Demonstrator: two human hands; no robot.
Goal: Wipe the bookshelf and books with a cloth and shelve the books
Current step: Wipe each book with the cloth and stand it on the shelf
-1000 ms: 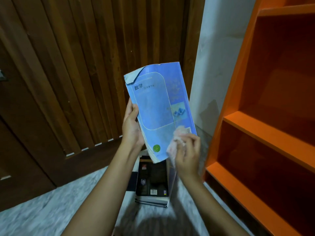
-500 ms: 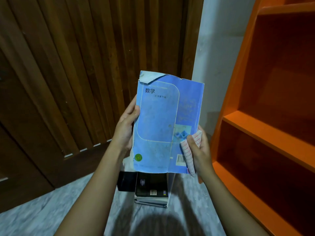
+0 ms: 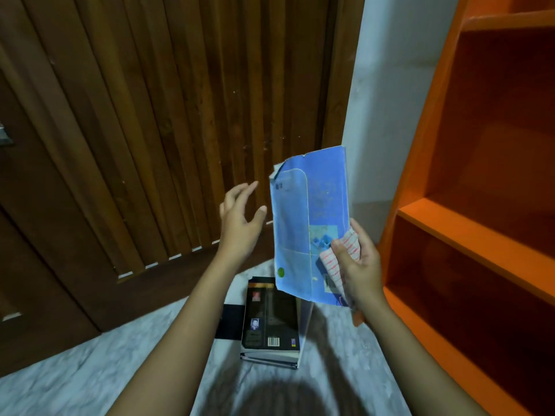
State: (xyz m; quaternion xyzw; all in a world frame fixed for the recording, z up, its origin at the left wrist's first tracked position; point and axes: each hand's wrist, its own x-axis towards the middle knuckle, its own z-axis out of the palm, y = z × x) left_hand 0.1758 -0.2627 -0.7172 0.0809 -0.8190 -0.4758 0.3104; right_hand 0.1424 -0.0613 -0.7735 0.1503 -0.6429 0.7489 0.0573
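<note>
The right hand [image 3: 357,265] grips the lower right corner of a blue book [image 3: 309,223], thumb on the front cover and fingers behind. A red-striped white cloth [image 3: 332,267] is pinched in the same grip, pressed against the cover under the thumb. The book stands nearly upright in the air, its top left corner torn and bent. It is held just left of the orange bookshelf [image 3: 468,235], outside its compartments and not touching it.

The left hand [image 3: 240,223] hovers beside the book's left edge, apart from it, with the fingers spread and loosely relaxed and nothing in it.

Below the held book, a small stack of books [image 3: 271,319] lies flat on the pale marbled floor [image 3: 90,370], a dark back cover with a barcode on top. Behind are a slatted wooden door [image 3: 150,115] and a white wall [image 3: 390,100].
</note>
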